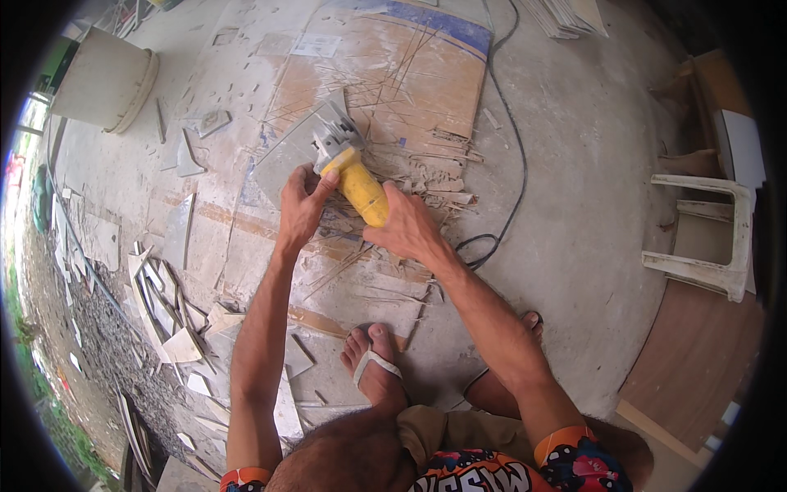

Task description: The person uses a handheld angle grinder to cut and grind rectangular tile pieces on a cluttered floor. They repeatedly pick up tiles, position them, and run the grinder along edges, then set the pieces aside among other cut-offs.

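Note:
A yellow angle grinder (354, 176) with a grey metal head lies across a grey tile piece (288, 152) on a scored cardboard sheet (426, 74). My right hand (407, 227) grips the rear of its yellow body. My left hand (302, 199) holds the body near the head, thumb on the yellow casing, fingers resting on the tile. The grinder's black cord (512, 148) runs off to the right and loops on the floor. My left foot (373, 361) in a white sandal stands on the cardboard's near edge.
Broken tile shards (168, 316) lie heaped at the left on the concrete floor (574, 164). A white bucket (106, 78) stands at the upper left. A white plastic chair (709, 238) and a wooden board (697, 361) are at the right. Stacked tiles (566, 16) sit at the top.

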Demonstrator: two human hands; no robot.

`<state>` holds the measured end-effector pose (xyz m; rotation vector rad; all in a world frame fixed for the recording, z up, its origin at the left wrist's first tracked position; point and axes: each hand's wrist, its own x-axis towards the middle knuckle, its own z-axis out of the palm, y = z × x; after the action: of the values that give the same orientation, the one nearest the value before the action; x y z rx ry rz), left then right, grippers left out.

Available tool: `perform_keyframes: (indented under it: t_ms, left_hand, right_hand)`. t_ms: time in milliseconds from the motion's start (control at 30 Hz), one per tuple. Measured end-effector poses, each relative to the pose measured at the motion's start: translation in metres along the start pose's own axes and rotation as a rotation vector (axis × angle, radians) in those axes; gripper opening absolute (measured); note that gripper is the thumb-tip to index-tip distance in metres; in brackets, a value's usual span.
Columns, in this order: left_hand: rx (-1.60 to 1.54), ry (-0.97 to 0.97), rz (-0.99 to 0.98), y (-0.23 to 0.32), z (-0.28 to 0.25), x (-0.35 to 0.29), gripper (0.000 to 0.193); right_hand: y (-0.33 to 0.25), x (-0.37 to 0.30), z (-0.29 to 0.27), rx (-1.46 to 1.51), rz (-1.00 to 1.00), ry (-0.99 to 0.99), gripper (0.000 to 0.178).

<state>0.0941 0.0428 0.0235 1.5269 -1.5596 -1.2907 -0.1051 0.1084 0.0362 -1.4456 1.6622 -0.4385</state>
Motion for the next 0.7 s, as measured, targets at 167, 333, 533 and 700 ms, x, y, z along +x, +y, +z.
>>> perform_keyframes:
  t_ms: [167,333,533,700]
  left_hand:
    - [-0.008,-0.021,-0.013,-0.002,-0.002,0.002,0.063]
    - [0.036,0.002,-0.077,-0.005,-0.008,0.013,0.064]
    - [-0.061,0.169,-0.148,0.016,0.001,0.027,0.07]
    - [-0.047,0.187,-0.123,0.014,-0.009,0.044,0.07]
  right_hand:
    - [0.005,0.002,0.005,-0.009,-0.023,0.022,0.054]
    - [0.0,0.014,0.003,-0.027,-0.074,0.042,0.053]
    - [-0.014,0.033,0.003,-0.027,-0.029,0.013,0.052]
    - [-0.025,0.048,0.003,-0.032,-0.022,0.015,0.052]
